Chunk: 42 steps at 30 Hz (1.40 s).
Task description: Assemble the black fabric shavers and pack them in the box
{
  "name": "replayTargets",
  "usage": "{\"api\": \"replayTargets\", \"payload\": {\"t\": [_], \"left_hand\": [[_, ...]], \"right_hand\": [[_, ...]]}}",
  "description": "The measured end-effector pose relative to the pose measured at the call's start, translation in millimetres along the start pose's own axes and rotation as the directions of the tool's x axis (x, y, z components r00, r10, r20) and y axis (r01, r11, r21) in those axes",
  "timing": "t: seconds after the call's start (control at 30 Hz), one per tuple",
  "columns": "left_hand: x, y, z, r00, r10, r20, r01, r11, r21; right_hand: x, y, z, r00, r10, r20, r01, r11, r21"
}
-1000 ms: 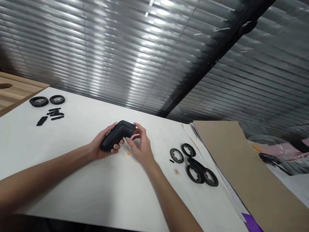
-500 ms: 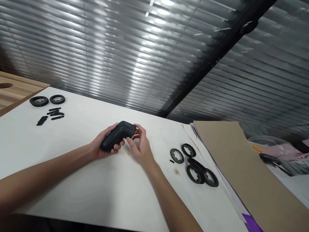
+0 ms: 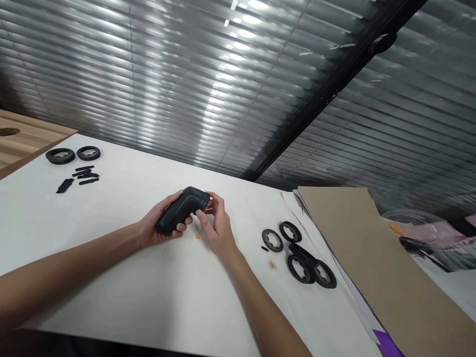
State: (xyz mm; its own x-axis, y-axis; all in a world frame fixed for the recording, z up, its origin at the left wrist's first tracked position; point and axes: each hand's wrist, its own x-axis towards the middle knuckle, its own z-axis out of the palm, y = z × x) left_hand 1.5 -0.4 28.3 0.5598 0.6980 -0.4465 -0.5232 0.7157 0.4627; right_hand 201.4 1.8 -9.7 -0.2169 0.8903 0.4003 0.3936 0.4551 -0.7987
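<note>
In the head view, the left hand (image 3: 158,223) cups a curved black plastic housing (image 3: 182,210) over the white counter (image 3: 111,292). The right hand (image 3: 219,223) pinches its far end. Black rings (image 3: 272,240) lie loose right of that hand; more rings (image 3: 60,156) and black strips (image 3: 85,175) remain well left of the left hand.

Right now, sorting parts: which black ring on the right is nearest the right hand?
The black toothed ring, leftmost of the four, beside a tiny black scrap.

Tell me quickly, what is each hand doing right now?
Left hand: closed, cradling a black curved handheld device from below.
Right hand: partly closed, fingers gripping the device's wider end.
</note>
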Motion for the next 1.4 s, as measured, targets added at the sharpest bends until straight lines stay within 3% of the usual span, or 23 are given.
{"api": "replayTargets", "payload": {"t": [0.63,0.93,1.2,1.4], "left_hand": [[2,2,-4.7,1.0,0.002,0.001,-0.002,1.0,-0.027],[3,-2,-6.4,0.998,0.019,0.054,-0.022,0.998,0.056],[-3,1,6.0,0.999,0.0,-0.047,0.002,0.999,0.038],[0,1,-0.7,1.0,0.015,-0.017,-0.015,0.999,0.029]], "right_hand": [[10,-1,1,0.972,0.233,0.004,-0.226,0.939,0.26],[10,-4,-5,0.978,0.198,0.056,-0.206,0.947,0.246],[13,-4,-6,0.977,0.213,0.014,-0.21,0.946,0.247],[12,-2,-7,0.979,0.2,0.037,-0.201,0.929,0.31]]}}
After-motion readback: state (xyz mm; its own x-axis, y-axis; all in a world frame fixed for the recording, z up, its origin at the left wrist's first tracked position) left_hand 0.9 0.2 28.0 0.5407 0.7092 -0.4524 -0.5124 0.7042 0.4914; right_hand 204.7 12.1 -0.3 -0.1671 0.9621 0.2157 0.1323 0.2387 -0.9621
